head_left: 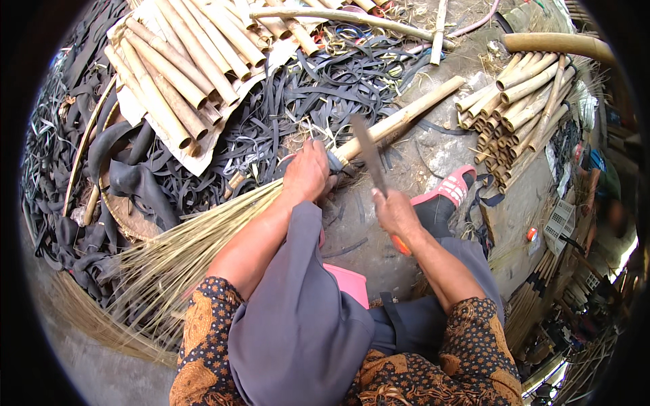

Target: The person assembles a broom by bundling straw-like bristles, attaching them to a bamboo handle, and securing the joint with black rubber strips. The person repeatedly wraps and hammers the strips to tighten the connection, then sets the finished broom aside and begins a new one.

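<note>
Head view: the stick broom point(237, 216) lies across the centre, its stalks point(156, 271) fanning toward 8 o'clock and its bamboo handle point(423, 106) pointing to 1 o'clock. Left hand point(309, 170): fingers curled around the broom's neck, beside a black strap binding point(335, 163); some fingertips are hidden. Right hand point(397, 215): fingers clenched around the grip of a machete point(370, 154), blade directed to 11 o'clock and overlapping the bamboo handle; contact cannot be determined. Black rubber strips point(325, 88) lie at 12 o'clock; bamboo tubes point(529, 88) are stacked at 2 o'clock.

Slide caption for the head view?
Left hand grips a bamboo-handled broom while the right hand holds a knife.
</note>
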A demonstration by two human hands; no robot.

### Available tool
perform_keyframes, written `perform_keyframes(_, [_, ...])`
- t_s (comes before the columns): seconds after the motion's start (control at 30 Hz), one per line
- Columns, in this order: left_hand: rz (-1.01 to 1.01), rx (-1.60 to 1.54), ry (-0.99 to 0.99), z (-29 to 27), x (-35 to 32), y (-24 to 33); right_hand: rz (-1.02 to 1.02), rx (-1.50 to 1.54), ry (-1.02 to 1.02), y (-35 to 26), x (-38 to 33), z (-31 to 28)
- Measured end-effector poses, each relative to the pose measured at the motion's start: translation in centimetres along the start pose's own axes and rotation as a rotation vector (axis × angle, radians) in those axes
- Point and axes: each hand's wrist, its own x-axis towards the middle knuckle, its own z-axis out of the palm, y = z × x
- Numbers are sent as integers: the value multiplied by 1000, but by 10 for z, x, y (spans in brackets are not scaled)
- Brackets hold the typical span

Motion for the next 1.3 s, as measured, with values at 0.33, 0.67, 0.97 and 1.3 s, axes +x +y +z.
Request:
perform_keyframes(0.33, [-132, 5, -283, -6, -1, 6, -40, 8, -61, -3, -7, 12])
perform_keyframes(0.67, [-45, -19, -173, -3, -6, -4, -184, -17, -92, 1, -7, 9])
perform_keyframes(0.97, [-151, -24, -339, -2, -1, 3, -100, -98, -99, -3, -11, 5])
perform_keyframes(1.3, [-47, -88, -202, -4, -1, -6, -95, -103, -73, -1, -4, 10])
